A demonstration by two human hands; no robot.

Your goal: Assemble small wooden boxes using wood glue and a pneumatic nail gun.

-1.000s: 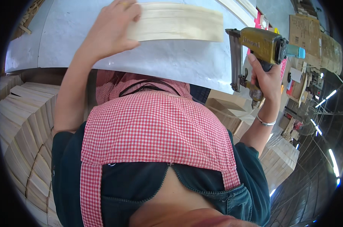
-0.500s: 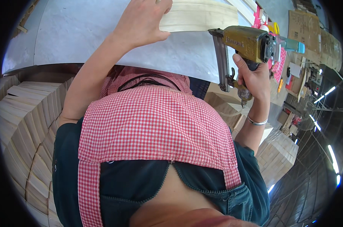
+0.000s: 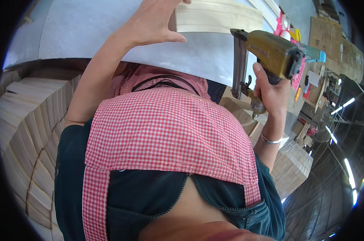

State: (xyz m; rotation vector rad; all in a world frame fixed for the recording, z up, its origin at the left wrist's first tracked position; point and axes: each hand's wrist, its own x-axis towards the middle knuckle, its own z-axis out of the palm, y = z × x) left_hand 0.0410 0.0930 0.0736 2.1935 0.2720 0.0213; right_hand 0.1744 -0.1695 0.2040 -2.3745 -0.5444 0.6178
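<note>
Head view: left hand (image 3: pixel 152 25) spreads thumb and forefinger apart at the left end of the board (image 3: pixel 218 16); whether it grips cannot be determined. Right hand (image 3: pixel 274 94) is clamped around the handle of the nail gun (image 3: pixel 270 52). The board appears to lie flat on the worktable (image 3: pixel 81 32). Status, as judged: board laid out, work apparently unfinished; no fastener shows on its exposed face. Board finish: pale, unpainted, faintly grained.

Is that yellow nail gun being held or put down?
Held: the nail gun is in the right hand, with the thumb and palm against its handle.
</note>
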